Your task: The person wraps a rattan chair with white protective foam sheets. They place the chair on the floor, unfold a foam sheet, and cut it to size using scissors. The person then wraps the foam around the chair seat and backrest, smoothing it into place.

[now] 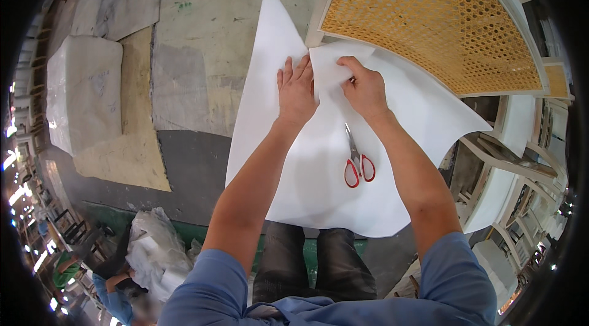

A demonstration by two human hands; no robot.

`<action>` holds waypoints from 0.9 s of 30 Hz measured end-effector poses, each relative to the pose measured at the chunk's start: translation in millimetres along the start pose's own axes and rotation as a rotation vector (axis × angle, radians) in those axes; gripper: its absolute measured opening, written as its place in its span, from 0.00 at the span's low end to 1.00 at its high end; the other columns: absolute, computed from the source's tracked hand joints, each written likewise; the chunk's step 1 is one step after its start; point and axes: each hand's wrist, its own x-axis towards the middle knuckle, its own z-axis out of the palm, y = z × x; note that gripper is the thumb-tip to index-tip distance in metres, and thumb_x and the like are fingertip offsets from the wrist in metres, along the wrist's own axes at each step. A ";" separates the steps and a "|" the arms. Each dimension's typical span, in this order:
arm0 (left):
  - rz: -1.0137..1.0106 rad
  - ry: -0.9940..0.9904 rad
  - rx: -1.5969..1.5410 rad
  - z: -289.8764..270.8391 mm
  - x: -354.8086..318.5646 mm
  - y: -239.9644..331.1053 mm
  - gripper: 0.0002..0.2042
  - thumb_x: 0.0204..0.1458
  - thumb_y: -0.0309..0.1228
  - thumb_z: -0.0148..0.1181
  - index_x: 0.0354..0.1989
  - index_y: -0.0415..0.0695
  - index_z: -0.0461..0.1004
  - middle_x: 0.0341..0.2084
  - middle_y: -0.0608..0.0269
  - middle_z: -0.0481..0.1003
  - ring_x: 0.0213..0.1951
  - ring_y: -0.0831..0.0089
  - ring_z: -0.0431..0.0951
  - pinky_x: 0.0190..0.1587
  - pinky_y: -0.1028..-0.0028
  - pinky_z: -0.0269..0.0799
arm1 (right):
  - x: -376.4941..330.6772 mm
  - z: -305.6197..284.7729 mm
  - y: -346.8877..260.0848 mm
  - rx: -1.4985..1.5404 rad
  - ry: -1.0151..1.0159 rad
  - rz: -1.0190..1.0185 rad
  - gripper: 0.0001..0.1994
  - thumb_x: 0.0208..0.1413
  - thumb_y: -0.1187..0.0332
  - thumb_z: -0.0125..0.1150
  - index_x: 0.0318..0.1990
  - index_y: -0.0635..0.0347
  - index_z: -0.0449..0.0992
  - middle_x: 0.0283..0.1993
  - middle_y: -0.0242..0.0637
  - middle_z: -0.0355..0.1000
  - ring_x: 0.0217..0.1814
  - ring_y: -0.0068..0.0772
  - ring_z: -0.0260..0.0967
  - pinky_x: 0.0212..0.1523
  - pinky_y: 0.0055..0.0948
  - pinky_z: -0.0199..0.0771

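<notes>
A large white sheet of thin, smooth material lies spread in front of me, with a pointed corner reaching away at the far left. My left hand rests flat on it, fingers extended, beside an upturned flap of the sheet. With bent thumb and forefinger, my right hand grips the sheet at that flap; the fingertips are partly hidden. Scissors with red handles lie on the sheet between my forearms, apart from both hands. At the flap's far edge stands a pale-framed panel of woven cane.
A white wrapped block sits at the left on the worn work surface. Pale wooden chair frames crowd the right side. Clear plastic wrapping is heaped at lower left, near another person in a blue sleeve.
</notes>
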 end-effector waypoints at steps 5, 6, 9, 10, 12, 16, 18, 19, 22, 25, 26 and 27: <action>0.002 0.023 0.252 15.0 -5.2 -15.3 0.26 0.63 0.34 0.58 0.71 0.53 0.67 0.71 0.69 0.65 0.73 0.38 0.53 0.72 0.37 0.47 | 26.8 31.1 11.7 0.309 0.040 0.424 0.18 0.62 0.56 0.65 0.54 0.56 0.79 0.32 0.41 0.82 0.30 0.43 0.80 0.38 0.40 0.78; 0.009 0.027 0.291 16.9 -5.8 -15.1 0.26 0.63 0.35 0.57 0.71 0.54 0.67 0.71 0.71 0.65 0.72 0.38 0.54 0.72 0.37 0.48 | 42.7 33.9 15.1 0.291 0.036 0.472 0.19 0.62 0.56 0.64 0.54 0.58 0.79 0.35 0.42 0.83 0.34 0.44 0.80 0.41 0.42 0.78; 0.056 0.061 0.255 34.2 16.9 14.8 0.25 0.62 0.34 0.57 0.70 0.56 0.67 0.70 0.74 0.66 0.69 0.38 0.58 0.70 0.38 0.51 | 99.5 30.2 63.3 -0.099 0.247 0.273 0.17 0.64 0.59 0.62 0.51 0.61 0.80 0.37 0.39 0.82 0.37 0.41 0.79 0.44 0.42 0.77; 0.045 0.070 0.250 34.9 17.6 13.0 0.25 0.62 0.33 0.57 0.70 0.56 0.68 0.69 0.74 0.67 0.68 0.38 0.58 0.69 0.39 0.52 | 115.5 38.3 64.4 -0.153 0.270 0.201 0.16 0.64 0.59 0.62 0.51 0.61 0.80 0.38 0.40 0.82 0.39 0.42 0.79 0.46 0.42 0.76; 0.028 0.074 0.278 31.6 19.0 7.6 0.25 0.62 0.32 0.57 0.69 0.56 0.68 0.69 0.74 0.67 0.66 0.39 0.59 0.67 0.39 0.54 | 140.9 56.4 56.0 -0.108 0.220 0.171 0.16 0.64 0.60 0.61 0.52 0.61 0.80 0.41 0.40 0.81 0.43 0.43 0.77 0.50 0.43 0.74; 0.022 0.032 0.241 28.9 20.8 3.6 0.25 0.61 0.31 0.56 0.69 0.54 0.68 0.70 0.73 0.66 0.68 0.41 0.60 0.70 0.40 0.52 | 162.9 74.4 49.4 -0.139 0.257 0.049 0.15 0.64 0.62 0.61 0.53 0.60 0.79 0.47 0.42 0.80 0.52 0.45 0.75 0.57 0.44 0.70; 0.103 0.068 0.145 32.1 20.1 1.9 0.25 0.61 0.32 0.56 0.69 0.51 0.68 0.71 0.69 0.65 0.69 0.42 0.60 0.71 0.40 0.50 | 159.4 68.1 62.8 -0.230 0.427 -0.138 0.15 0.65 0.63 0.60 0.53 0.60 0.79 0.50 0.42 0.80 0.57 0.46 0.73 0.61 0.44 0.68; 0.073 0.089 0.112 36.9 16.9 6.3 0.25 0.62 0.32 0.56 0.69 0.49 0.67 0.71 0.65 0.64 0.70 0.43 0.60 0.71 0.40 0.49 | 149.1 66.0 66.6 -0.251 0.493 -0.226 0.14 0.65 0.64 0.60 0.54 0.60 0.79 0.52 0.43 0.79 0.59 0.46 0.73 0.63 0.45 0.67; -0.089 0.100 0.211 10.7 -13.9 -23.0 0.29 0.63 0.36 0.56 0.71 0.41 0.63 0.73 0.49 0.60 0.73 0.43 0.58 0.72 0.40 0.47 | 86.6 89.3 15.2 0.117 0.041 0.031 0.15 0.64 0.66 0.60 0.55 0.57 0.79 0.54 0.42 0.79 0.64 0.48 0.69 0.70 0.46 0.59; -0.084 0.086 0.265 30.0 6.1 -6.7 0.32 0.62 0.40 0.58 0.73 0.39 0.61 0.74 0.49 0.59 0.73 0.44 0.57 0.72 0.40 0.47 | 67.8 78.4 28.5 -0.196 0.244 -0.360 0.15 0.57 0.67 0.63 0.52 0.59 0.80 0.52 0.44 0.79 0.60 0.52 0.72 0.67 0.51 0.62; -0.077 0.088 0.252 40.6 14.6 2.6 0.33 0.61 0.40 0.58 0.73 0.39 0.60 0.74 0.48 0.59 0.73 0.45 0.58 0.72 0.41 0.48 | 70.6 72.1 37.1 -0.242 0.249 -0.312 0.15 0.57 0.67 0.61 0.51 0.58 0.81 0.53 0.44 0.80 0.61 0.48 0.73 0.65 0.51 0.64; -0.086 0.078 0.260 43.7 14.6 2.9 0.34 0.60 0.41 0.59 0.73 0.38 0.60 0.73 0.48 0.59 0.73 0.45 0.58 0.72 0.41 0.48 | 76.3 69.7 32.9 -0.269 0.070 -0.183 0.16 0.56 0.67 0.61 0.52 0.58 0.81 0.54 0.45 0.79 0.62 0.48 0.72 0.66 0.51 0.64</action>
